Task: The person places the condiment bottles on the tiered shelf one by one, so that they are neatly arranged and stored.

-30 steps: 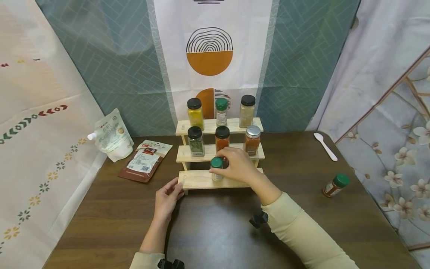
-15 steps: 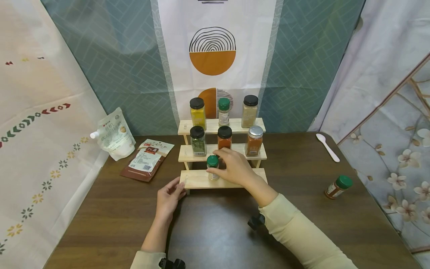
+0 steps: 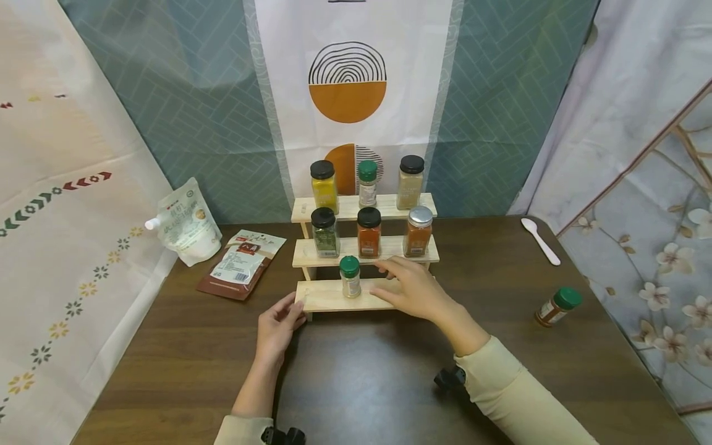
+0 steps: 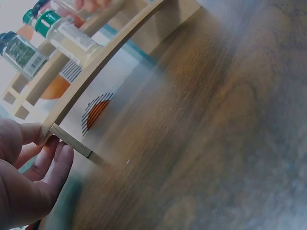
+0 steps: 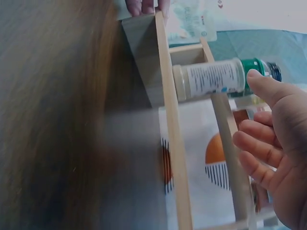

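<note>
A three-tier wooden spice rack [image 3: 324,299] stands on the table. My left hand [image 3: 276,326] grips the left end of its lowest tier; in the left wrist view the thumb and fingers of that hand [image 4: 33,175] pinch the board's corner. A small green-capped spice jar [image 3: 350,283] stands upright on the lowest tier, left of its middle. To the right of this jar, my right hand [image 3: 416,288] hovers over the tier, holding nothing, its fingers spread and apart from the jar. The right wrist view shows the jar's printed label [image 5: 213,78] close to the thumb.
On the middle tier stand a green-herb jar [image 3: 326,233], a red-spice jar [image 3: 369,233] and a silver-capped jar [image 3: 418,232]. The top tier bears several more. Another green-capped jar [image 3: 558,306] and a white spoon [image 3: 541,241] are right; a brown packet [image 3: 241,266] and spouted pouch [image 3: 189,224] left.
My right hand held the green-capped jar, slid it left along the lowest tier, then let go and drew back to the right. The left hand stays on the rack.
</note>
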`<state>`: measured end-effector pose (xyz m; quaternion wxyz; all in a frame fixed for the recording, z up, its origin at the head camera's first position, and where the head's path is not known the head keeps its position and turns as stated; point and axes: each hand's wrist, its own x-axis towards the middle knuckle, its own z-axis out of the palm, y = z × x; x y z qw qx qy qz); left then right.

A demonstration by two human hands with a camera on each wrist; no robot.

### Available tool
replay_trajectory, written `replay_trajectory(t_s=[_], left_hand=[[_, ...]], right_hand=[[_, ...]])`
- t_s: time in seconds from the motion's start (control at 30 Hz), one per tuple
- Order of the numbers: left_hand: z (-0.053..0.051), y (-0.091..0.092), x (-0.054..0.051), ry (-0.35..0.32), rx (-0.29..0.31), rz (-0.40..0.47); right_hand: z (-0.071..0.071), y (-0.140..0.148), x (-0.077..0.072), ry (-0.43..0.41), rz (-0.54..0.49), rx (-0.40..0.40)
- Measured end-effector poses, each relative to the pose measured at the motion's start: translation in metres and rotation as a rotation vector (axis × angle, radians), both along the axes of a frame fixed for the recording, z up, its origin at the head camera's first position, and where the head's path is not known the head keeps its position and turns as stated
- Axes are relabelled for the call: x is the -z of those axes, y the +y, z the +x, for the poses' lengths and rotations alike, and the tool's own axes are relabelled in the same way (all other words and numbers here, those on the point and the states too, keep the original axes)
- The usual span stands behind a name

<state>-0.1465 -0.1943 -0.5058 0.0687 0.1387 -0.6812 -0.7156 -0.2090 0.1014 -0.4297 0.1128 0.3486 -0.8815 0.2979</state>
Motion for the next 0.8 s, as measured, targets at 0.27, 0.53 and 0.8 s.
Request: replay_trajectory(t_s=[0.27, 0.53, 0.8], left_hand=[[-0.002, -0.001, 0.003, 0.006, -0.005, -0.004], [-0.001, -0.001, 0.001, 0.003, -0.007, -0.012], [0.001, 0.0, -0.002, -0.009, 0.009, -0.008]], right_hand=[[0.006, 0.032, 0.008, -0.012, -0.006, 0.02], [0.013, 0.071, 0.013, 0.017, -0.043, 0.096], [0.025, 0.109, 0.018, 0.078, -0.091, 0.243]])
